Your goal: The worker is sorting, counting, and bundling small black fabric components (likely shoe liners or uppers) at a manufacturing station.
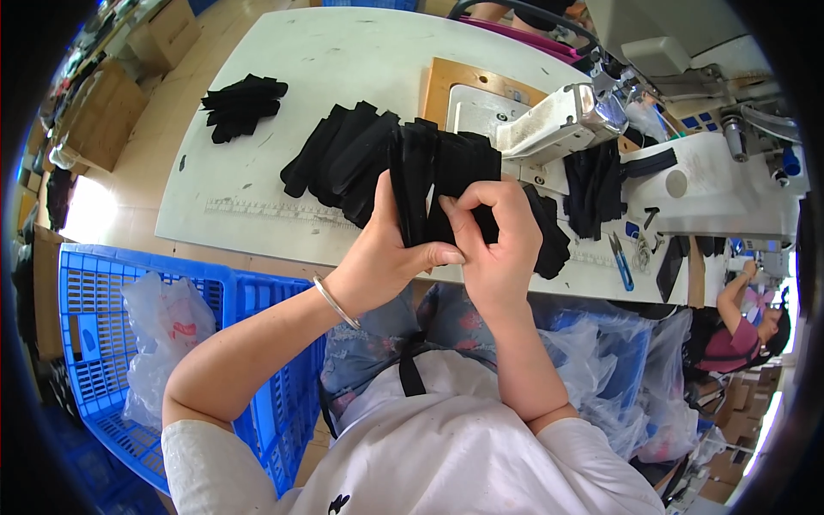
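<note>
Folded black fabric pieces stand upright in front of me over the near edge of the white table. My left hand is closed around their left side, thumb stretched across the bottom toward the right hand. With thumb and forefinger, my right hand pinches the edge of the same fabric, where a thin pale sliver shows between layers. Behind them lies a fanned row of black fabric strips. Beside my right wrist, more black pieces lie on the table.
A smaller black fabric pile lies at the far left of the table. Right of centre stands a sewing machine, with black strips and blue-handled snips nearby. Blue crates and plastic bags flank me. Another person sits far right.
</note>
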`<state>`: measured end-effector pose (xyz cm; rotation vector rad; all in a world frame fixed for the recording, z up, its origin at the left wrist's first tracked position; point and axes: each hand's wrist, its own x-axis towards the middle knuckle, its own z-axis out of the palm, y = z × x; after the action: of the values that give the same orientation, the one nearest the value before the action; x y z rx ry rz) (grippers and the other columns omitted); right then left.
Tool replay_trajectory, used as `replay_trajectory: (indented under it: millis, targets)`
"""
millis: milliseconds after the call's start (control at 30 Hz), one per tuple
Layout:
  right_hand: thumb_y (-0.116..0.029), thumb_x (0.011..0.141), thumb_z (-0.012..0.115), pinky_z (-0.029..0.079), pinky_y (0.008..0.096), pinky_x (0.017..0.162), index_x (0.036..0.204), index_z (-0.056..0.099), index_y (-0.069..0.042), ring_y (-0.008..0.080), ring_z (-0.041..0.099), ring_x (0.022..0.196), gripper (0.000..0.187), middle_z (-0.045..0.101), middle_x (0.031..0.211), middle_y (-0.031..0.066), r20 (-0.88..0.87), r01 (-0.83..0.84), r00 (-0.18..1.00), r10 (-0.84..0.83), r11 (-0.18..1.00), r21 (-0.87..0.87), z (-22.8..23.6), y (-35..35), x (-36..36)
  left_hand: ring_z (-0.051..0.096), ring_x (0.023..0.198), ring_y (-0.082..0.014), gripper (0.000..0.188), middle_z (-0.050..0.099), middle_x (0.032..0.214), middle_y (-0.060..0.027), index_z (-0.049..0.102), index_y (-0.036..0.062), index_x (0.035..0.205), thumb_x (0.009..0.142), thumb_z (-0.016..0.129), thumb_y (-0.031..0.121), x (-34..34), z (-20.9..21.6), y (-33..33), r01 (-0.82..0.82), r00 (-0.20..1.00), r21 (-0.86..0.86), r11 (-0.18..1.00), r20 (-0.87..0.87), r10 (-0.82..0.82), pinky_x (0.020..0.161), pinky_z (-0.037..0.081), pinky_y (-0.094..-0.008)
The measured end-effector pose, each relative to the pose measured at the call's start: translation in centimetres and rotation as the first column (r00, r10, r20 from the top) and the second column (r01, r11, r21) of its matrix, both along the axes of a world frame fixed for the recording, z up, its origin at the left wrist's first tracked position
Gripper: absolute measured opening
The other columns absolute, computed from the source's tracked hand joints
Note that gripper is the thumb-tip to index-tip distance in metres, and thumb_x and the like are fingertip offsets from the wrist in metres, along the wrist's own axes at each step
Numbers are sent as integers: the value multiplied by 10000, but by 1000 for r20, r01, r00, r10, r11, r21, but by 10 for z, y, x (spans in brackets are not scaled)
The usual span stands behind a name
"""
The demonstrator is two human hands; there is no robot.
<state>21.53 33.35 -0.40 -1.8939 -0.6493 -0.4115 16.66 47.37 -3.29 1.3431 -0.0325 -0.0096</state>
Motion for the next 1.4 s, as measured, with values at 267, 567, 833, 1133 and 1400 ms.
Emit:
replay_trajectory:
  millis: [267, 567, 833, 1133, 1400]
  targets:
    - [-157, 717, 817, 497, 336, 657, 912, 691, -47, 261, 642, 754, 258, 597, 864, 103, -147, -201, 971, 189, 977, -73, 13, -3, 5, 546, 942, -133, 975, 520, 1151, -121, 141, 47, 1423, 770, 818, 302, -2, -3, 3, 43, 999, 27, 999, -21, -43, 754, 519, -290]
    - [-131, 748, 788, 488, 339, 697, 907, 677, -45, 249, 630, 789, 212, 601, 864, 100, -220, -200, 957, 190, 979, -24, 7, -6, 6, 572, 1042, -182, 1030, 532, 1172, -152, 113, 12, 1423, 752, 826, 332, 0, -6, 4, 4, 995, 160, 987, 93, -19, 864, 503, -318]
    - [-18, 849, 627, 426, 214, 648, 884, 567, -4, 48, 502, 748, 71, 546, 826, -1, -281, -141, 940, 192, 971, 192, 3, -13, 4, 537, 731, -76, 491, 542, 958, -31, 282, 68, 1422, 1002, 522, 151, -1, 22, 1, -35, 995, -251, 967, -95, 11, 580, 469, -243]
    - [-24, 867, 635, 347, 186, 590, 904, 568, -25, 20, 415, 690, 77, 501, 825, -28, -338, 17, 934, 117, 929, 369, -4, -13, 12, 546, 753, -126, 352, 545, 899, -40, 455, 25, 1301, 966, 547, 80, 8, 15, 11, -155, 986, -337, 929, -106, 126, 612, 460, -304]
    - [45, 814, 569, 429, 249, 740, 871, 662, -20, 177, 587, 821, 127, 592, 883, 94, -140, -29, 990, 26, 999, -20, -10, -16, 24, 545, 732, -132, 350, 553, 843, -60, 462, 36, 1296, 962, 556, 75, 5, 18, 12, -82, 997, -342, 936, -43, 71, 631, 466, -314]
